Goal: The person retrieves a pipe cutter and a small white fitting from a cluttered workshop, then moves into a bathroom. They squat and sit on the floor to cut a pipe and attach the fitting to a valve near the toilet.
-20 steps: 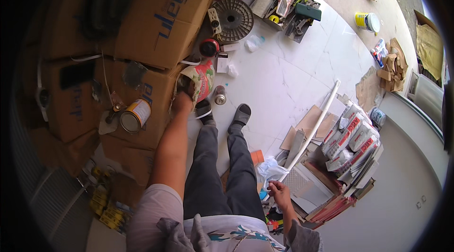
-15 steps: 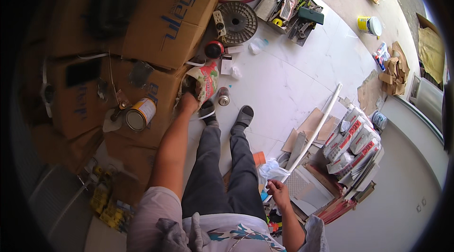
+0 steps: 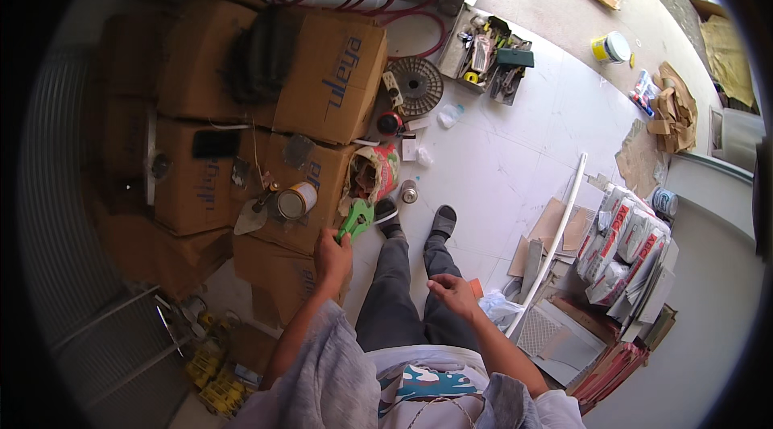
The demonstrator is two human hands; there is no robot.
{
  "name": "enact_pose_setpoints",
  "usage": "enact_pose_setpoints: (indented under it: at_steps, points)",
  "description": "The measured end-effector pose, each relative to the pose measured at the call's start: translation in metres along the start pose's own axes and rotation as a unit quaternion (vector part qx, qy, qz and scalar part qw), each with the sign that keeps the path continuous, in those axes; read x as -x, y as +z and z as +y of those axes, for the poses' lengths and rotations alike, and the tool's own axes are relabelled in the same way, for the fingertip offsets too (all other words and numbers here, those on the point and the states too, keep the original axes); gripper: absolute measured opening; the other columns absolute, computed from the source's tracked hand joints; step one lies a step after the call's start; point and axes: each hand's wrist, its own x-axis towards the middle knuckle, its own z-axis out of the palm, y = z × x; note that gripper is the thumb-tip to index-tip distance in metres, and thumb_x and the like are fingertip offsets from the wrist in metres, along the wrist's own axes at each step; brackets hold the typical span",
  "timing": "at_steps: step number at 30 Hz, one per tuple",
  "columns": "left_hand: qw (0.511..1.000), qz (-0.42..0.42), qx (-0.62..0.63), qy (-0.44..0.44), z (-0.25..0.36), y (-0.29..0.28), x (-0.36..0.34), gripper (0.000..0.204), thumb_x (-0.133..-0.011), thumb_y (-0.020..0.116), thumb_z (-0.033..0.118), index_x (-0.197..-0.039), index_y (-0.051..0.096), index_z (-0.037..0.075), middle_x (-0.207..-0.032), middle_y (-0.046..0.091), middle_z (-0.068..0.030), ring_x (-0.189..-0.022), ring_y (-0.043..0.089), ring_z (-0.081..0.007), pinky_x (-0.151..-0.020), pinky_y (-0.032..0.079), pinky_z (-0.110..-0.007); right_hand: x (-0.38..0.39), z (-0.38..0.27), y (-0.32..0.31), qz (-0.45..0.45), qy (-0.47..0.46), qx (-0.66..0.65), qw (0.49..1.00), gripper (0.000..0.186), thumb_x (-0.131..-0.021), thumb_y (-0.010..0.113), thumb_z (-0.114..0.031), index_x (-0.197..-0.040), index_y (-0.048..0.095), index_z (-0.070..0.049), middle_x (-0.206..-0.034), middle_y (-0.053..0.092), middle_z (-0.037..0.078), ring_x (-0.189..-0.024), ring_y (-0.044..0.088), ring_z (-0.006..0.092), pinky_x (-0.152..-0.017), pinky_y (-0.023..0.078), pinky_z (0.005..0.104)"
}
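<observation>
My left hand (image 3: 332,253) grips a green hand tool (image 3: 355,218), some kind of cutter or clamp, just below a torn printed bag (image 3: 384,165). The bag stands against the cardboard boxes (image 3: 190,195); a tin can (image 3: 297,201) lies on them to the left of the tool. A metal spray can (image 3: 409,191) is on the tiled floor beside the bag. My right hand (image 3: 447,290) hangs over my right leg, fingers loosely curled with nothing visible in them.
Boxes fill the left side. A toolbox (image 3: 486,54), spool (image 3: 419,87) and pink hose (image 3: 417,16) lie ahead. At right are a white pipe (image 3: 561,218), stacked sacks (image 3: 613,245) and boards (image 3: 554,343). A bucket (image 3: 610,48) sits farther back.
My left hand has come back from inside the printed bag and now holds the green tool. My right hand has moved inward and forward. The camera's view has shifted.
</observation>
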Motion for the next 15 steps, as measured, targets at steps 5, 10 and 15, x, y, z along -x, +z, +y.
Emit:
enact_pose_setpoints:
  at_steps: [5,10,15]
  points:
    - [0.917,-0.210,0.335,-0.061,0.092,-0.109,0.103,0.027,-0.096,0.067,0.017,-0.112,0.054,0.001,-0.096,0.066,-0.0071,-0.078,0.067,-0.0144,-0.067,0.059,-0.030,0.059,-0.108,0.051,-0.293,-0.045,-0.374,0.879,0.070,-0.094,0.063,-0.053,-0.143,0.044,-0.008,-0.128,0.061,0.011,-0.110,0.062,0.0212,-0.099,0.048,0.0413]
    - [0.865,-0.258,0.424,0.078,0.179,-0.192,0.188,0.026,-0.099,0.062,0.013,-0.120,0.052,0.002,-0.102,0.066,-0.0069,-0.085,0.067,-0.0146,-0.072,0.060,-0.031,0.160,-0.222,0.045,-0.262,-0.226,-0.539,0.768,0.054,-0.094,0.064,-0.050,-0.127,0.055,-0.008,-0.105,0.067,0.008,-0.095,0.068,0.0223,-0.086,0.056,0.0392]
    - [0.812,-0.233,0.496,0.202,0.218,-0.212,0.242,0.023,-0.101,0.059,0.015,-0.120,0.050,0.005,-0.104,0.065,-0.0065,-0.088,0.066,-0.0160,-0.075,0.059,-0.033,0.267,-0.269,0.024,-0.060,-0.431,-0.366,0.823,0.035,-0.094,0.068,-0.040,-0.100,0.063,-0.005,-0.076,0.065,0.003,-0.069,0.063,0.0117,-0.062,0.052,0.0282]
